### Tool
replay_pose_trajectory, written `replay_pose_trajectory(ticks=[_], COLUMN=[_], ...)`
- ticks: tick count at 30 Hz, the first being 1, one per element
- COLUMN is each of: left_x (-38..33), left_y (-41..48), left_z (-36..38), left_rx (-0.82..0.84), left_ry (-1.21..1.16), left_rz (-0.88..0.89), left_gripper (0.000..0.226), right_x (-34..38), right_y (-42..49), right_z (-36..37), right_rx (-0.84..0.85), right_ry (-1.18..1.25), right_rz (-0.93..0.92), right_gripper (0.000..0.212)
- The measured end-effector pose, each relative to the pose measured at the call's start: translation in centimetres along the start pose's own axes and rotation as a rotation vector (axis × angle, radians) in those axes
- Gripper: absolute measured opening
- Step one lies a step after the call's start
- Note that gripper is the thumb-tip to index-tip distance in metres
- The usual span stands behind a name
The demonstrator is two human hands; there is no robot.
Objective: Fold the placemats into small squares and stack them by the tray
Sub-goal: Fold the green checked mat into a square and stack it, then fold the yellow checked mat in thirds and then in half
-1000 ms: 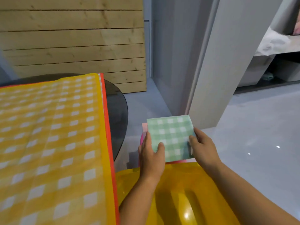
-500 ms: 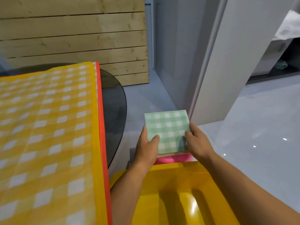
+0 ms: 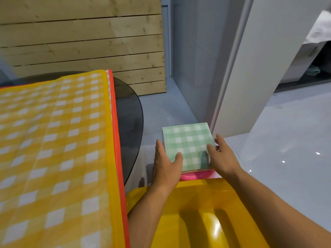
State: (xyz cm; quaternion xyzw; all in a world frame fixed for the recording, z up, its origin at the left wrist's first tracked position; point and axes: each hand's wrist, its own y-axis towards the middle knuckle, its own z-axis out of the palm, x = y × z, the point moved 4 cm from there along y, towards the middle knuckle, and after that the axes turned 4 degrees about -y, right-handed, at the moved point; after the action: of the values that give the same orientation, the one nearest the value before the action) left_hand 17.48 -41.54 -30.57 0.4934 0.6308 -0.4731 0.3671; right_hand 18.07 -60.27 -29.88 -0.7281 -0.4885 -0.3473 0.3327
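Observation:
A folded green checked placemat (image 3: 187, 143) lies as a small square on top of a stack, with a pink layer (image 3: 196, 175) showing under its near edge. My left hand (image 3: 165, 166) holds the stack's left side, thumb on top of the green square. My right hand (image 3: 221, 156) rests against the right side, thumb on the top face and fingers straight along the edge. The yellow tray (image 3: 197, 217) sits just in front of the stack, under my forearms. A large unfolded yellow checked placemat (image 3: 53, 149) with a red one (image 3: 117, 140) beneath covers the table at left.
A dark round glass table (image 3: 129, 115) carries the unfolded placemats. A wooden plank wall (image 3: 80, 38) stands behind it. A white pillar (image 3: 259, 68) rises just beyond the stack. Glossy grey floor (image 3: 286, 149) spreads to the right.
The green square has settled lower onto the stack, squared up with the pink layer below. Both hands stay at its sides; my right hand has slid to the right edge.

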Motion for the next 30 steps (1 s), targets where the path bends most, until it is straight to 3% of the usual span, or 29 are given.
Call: replay_pose_trajectory(ticks=[3,5,10,14,19,23,26,28,30], left_x=[-1.4,-2.4,-5.3,-8.8,-13.1,-15.1,-14.7,-12.8,-10.1], left_y=[-1.8,-3.7,-10.9,-17.9,-23.5,-24.5,-24.1,-23.9,-23.8], left_z=[-0.4,-0.3,0.7,-0.7,-7.9,-18.2,-26.5,-31.7,-36.0], left_rx=[-0.084,-0.124,-0.043,0.062,0.194,0.169,0.115,0.106,0.136], left_ry=[0.021,-0.001,-0.212,-0.292,-0.376,-0.37,-0.12,0.238,0.68], left_rz=[0.078,0.124,0.067,0.054,0.106,0.219,0.336,0.349,0.308], left_gripper=[0.074,0.069,0.057,0.05,0.04,0.027,0.017,0.008,0.015], right_x=[0.6,1.7,5.4,9.0,16.4,23.1,28.1,30.7,32.1], right_y=[-1.0,-2.4,-7.7,-12.9,-20.2,-25.1,-28.3,-30.1,-31.5], right_z=[-1.7,-3.0,-7.0,-9.5,-10.6,-8.7,-4.9,-1.3,2.7], right_rx=[-0.096,-0.136,-0.2,-0.167,-0.06,0.034,0.145,0.262,0.366], right_ry=[-0.074,-0.088,-0.06,-0.046,-0.017,-0.115,-0.218,-0.29,-0.383], right_rz=[0.023,0.013,-0.082,-0.136,-0.26,-0.381,-0.488,-0.542,-0.596], right_gripper=[0.053,0.054,0.043,0.018,0.019,0.017,0.013,0.012,0.017])
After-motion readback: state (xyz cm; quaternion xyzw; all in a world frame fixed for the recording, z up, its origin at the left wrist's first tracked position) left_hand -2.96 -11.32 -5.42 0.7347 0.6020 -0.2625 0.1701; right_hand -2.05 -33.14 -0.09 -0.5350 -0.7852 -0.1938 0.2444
